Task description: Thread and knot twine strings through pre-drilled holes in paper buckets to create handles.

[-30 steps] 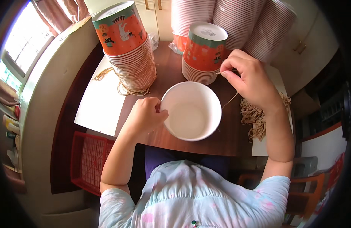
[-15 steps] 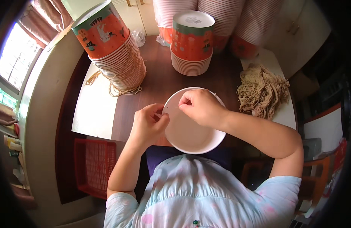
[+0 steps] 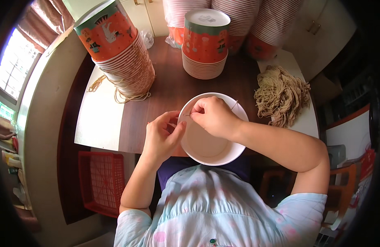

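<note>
Head view: your right hand [image 3: 212, 117] has left the upright stack of printed cups [image 3: 205, 43] beyond the white paper bowl [image 3: 210, 146] and now sits over the bowl's far rim, fingertips pinched on a thin tan string [image 3: 234, 104]. One end of that string shows just past the knuckles, over the bowl's far edge. Your left hand [image 3: 162, 138] has closed in from the bowl's left side; its thumb and fingers are pinched together at the rim, nearly touching the right fingertips. Whether the left hand also grips the string cannot be told.

The bowl has shifted toward you and now overhangs the near edge of the bench [image 3: 157, 86].

Judgement: with both hands meeting at one point on the rim, the work has moved from fetching a string to fitting it to the bowl.

The bundle of strings [image 3: 280, 94] lies to the right of the bowl. The leaning stack of cups [image 3: 120, 49] stands to its far left, loose string beneath it.
</note>
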Available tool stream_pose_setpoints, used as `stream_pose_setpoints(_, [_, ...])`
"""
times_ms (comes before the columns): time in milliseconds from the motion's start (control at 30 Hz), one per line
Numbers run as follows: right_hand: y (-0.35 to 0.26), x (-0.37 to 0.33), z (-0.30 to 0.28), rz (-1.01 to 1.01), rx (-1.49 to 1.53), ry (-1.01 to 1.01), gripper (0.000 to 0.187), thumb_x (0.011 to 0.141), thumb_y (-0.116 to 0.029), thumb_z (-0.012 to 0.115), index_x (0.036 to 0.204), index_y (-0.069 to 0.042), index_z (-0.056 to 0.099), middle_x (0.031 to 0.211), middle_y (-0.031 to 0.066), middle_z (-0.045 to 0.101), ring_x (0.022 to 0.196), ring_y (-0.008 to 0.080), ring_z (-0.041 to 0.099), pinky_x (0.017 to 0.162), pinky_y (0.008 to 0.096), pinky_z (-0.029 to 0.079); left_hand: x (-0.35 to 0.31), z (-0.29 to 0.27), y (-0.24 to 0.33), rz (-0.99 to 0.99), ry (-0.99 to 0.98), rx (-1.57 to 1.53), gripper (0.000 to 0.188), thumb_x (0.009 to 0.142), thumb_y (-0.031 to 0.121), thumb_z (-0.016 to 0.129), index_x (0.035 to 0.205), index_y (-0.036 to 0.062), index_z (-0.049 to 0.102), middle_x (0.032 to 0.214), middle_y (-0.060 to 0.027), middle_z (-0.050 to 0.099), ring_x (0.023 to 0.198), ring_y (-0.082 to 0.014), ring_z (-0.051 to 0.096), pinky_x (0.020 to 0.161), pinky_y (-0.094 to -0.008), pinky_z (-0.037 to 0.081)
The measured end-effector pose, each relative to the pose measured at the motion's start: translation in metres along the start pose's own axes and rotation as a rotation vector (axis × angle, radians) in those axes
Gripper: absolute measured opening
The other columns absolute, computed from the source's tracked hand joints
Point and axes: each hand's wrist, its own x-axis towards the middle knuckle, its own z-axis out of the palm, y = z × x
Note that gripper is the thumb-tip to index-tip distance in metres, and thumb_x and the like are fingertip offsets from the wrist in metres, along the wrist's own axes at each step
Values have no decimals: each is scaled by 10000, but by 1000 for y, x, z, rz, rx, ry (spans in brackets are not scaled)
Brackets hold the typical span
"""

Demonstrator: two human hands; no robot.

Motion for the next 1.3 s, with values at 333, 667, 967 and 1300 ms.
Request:
stream_pose_setpoints(333, [0,2,6,9,23,40,146,843,-113,613,804,24,648,704,85,655,649,112,587,596,302,481,-2,2,1,3,15,27,285,856,111,665,1074,-68,625,849,-73,689,720,-87,627,654,-230,508])
stream_pose_setpoints(667, [-3,-2,6,-5,51,18,155,841,-121,626,829,27,669,736,108,678,675,136,616,629,311,495,-2,3,-2,-149,-38,-327,217,945,100,559,1069,-64,629,793,-63,662,725,-82,627,640,-230,529])
stream_pose_setpoints(967, [3,1,-2,-30,29,-46,165,824,-135,647,850,24,684,739,113,686,701,159,640,662,312,508,1,6,-5,-18,-85,19,139,929,21,537,993,-48,639,802,-44,658,682,-85,620,621,-234,528])
stream_pose_setpoints(1300, [-48,-46,-94,-145,-639,-109,331,743,-257,727,967,-26,647,738,128,639,694,274,643,653,363,503,-10,-6,-17,7,30,-276,78,890,11,525,851,-30,579,737,-27,597,639,-77,543,591,-214,451])
